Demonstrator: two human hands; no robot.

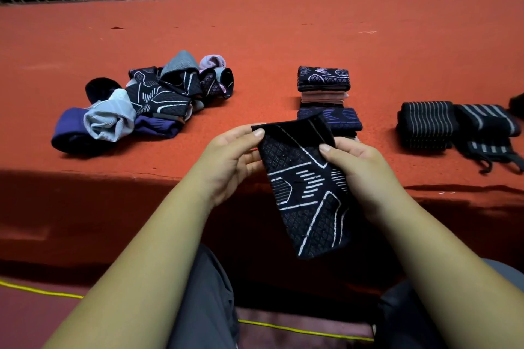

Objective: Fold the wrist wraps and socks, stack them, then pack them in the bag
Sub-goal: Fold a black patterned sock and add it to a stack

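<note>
Near table (283, 37) edge, one held sock (306, 195)

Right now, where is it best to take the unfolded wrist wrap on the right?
Grip the wrist wrap by its wide striped body, from above on the near side. It lies flat on the red surface, and its thin loops trail loose toward you; avoid those.

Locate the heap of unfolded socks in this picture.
In the head view the heap of unfolded socks lies on the red surface, at the left, well apart from the folded sock stack to its right.
</note>
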